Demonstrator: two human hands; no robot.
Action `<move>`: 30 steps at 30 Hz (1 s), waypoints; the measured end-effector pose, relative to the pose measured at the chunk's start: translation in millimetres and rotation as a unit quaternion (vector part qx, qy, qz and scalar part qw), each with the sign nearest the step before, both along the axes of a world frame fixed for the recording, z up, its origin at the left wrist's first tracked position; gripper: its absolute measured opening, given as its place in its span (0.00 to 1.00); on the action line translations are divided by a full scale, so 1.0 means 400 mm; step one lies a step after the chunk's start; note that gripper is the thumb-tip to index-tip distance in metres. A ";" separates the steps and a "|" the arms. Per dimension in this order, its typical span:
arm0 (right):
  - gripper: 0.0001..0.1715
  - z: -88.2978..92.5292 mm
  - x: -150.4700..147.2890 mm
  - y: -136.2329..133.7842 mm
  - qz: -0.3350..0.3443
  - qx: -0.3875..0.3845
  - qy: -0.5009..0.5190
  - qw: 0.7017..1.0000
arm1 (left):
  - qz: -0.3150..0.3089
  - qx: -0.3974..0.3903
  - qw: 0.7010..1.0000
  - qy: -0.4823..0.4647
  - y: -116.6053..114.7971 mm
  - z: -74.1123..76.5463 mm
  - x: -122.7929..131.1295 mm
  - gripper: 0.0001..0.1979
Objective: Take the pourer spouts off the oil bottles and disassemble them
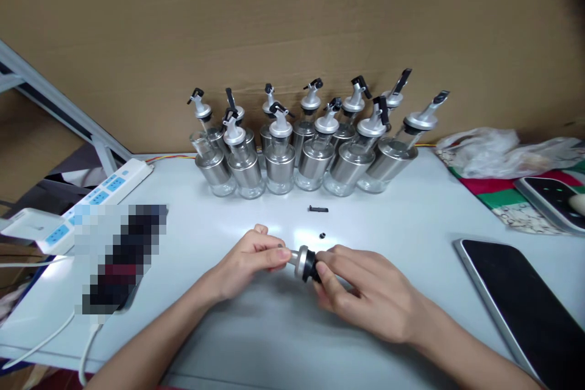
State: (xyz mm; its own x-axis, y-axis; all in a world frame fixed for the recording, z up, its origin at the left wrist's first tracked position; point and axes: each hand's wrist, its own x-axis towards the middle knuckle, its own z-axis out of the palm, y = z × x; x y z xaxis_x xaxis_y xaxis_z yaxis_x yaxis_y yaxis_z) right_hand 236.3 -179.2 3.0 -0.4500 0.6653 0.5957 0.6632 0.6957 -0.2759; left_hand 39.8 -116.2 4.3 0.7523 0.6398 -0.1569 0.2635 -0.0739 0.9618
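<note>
Between my hands a silver and black bottle pourer (pixel 301 264) lies roughly sideways above the table. The thumb and fingers of my left hand (pixel 251 261) pinch its narrow silver spout. My right hand (pixel 365 292) is closed around its black stopper end, whose tip the fingers hide. Just beyond my hands, a small black cap (pixel 322 236) lies on the tabletop, with a thin black lever piece (pixel 319 209) farther back. Behind them stand two rows of glass bottles with steel bands (pixel 280 164), topped with similar pourers (pixel 280 127).
On the left are a pixelated phone (pixel 123 262), a white power strip (pixel 98 201) and white cables (pixel 86 353). At right lie a large dark-screened device (pixel 521 298), another device (pixel 553 201), a plastic bag (pixel 493 152) and patterned cloth (pixel 484 192). Cardboard (pixel 274 18) rises behind the table.
</note>
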 end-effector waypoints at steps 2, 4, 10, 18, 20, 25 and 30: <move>0.11 -0.004 0.002 0.002 0.011 -0.026 0.044 0.999 | 0.023 -0.004 1.000 -0.003 -0.006 -0.005 0.003 0.27; 0.07 -0.009 0.006 0.006 0.035 -0.060 0.120 0.990 | 0.056 0.048 0.997 0.001 -0.013 -0.013 0.007 0.27; 0.08 -0.018 0.003 0.018 0.016 -0.373 0.396 0.839 | 0.066 0.291 0.954 0.022 -0.016 -0.036 0.016 0.25; 0.19 -0.007 -0.011 0.023 -0.006 -0.425 0.407 0.808 | 0.061 0.453 0.886 0.071 -0.022 -0.024 0.015 0.24; 0.17 -0.001 -0.015 0.015 -0.007 -0.417 0.397 0.818 | 0.084 0.402 0.911 0.043 -0.030 -0.019 0.015 0.25; 0.03 -0.013 -0.022 -0.005 -0.010 -0.297 0.353 0.887 | 0.148 0.285 0.947 0.004 -0.042 -0.012 0.019 0.26; 0.19 -0.039 -0.009 0.001 0.041 -0.115 0.256 0.959 | 0.178 0.212 0.961 0.017 -0.029 -0.008 0.017 0.25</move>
